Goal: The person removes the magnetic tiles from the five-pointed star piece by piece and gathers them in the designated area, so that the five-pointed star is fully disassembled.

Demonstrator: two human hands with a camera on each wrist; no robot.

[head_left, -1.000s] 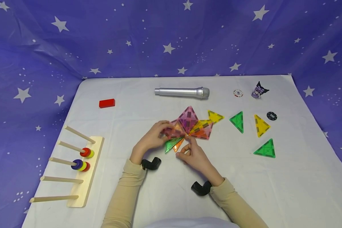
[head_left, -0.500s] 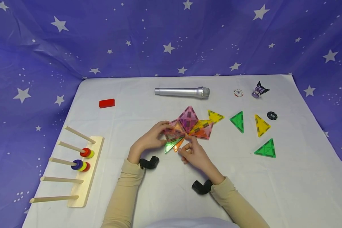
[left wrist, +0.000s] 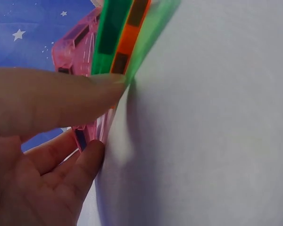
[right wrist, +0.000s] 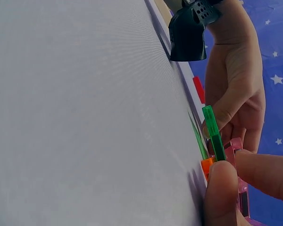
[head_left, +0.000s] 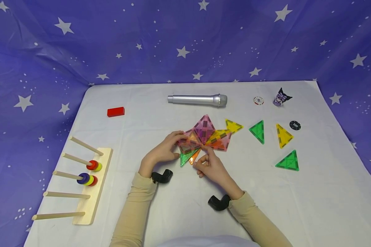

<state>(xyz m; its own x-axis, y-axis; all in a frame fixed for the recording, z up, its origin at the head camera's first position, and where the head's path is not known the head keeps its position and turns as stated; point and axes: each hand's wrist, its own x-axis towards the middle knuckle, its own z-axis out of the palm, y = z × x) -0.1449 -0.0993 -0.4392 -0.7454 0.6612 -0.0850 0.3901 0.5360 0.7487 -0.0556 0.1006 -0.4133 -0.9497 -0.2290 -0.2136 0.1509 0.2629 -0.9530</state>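
Observation:
A flower-like cluster of see-through magnetic tiles (head_left: 204, 127), pink, yellow and orange, lies mid-table. At its lower left, a green triangular magnetic tile (head_left: 187, 157) and an orange triangular one (head_left: 194, 157) stick out towards the person. My left hand (head_left: 162, 149) grips the cluster's left side, fingers on the pink tile (left wrist: 78, 49) and thumb along the green and orange edges. My right hand (head_left: 213, 166) pinches at the near side: the index fingertip meets the cluster's centre, the thumb is by the orange tile, and the green tile (right wrist: 213, 132) shows between them.
A yellow triangle (head_left: 234, 126) adjoins the cluster; loose green (head_left: 258, 132) and yellow triangles (head_left: 283, 136) lie to the right. A silver microphone (head_left: 198, 100), poker chips (head_left: 295, 125) and a figurine (head_left: 281, 97) are farther back. Leftward are a red block (head_left: 115, 112) and a wooden peg stand (head_left: 94, 206).
The green and orange tiles have swung slightly right. My left wrist has shifted a little left, and the right thumb has drawn closer to the orange tile.

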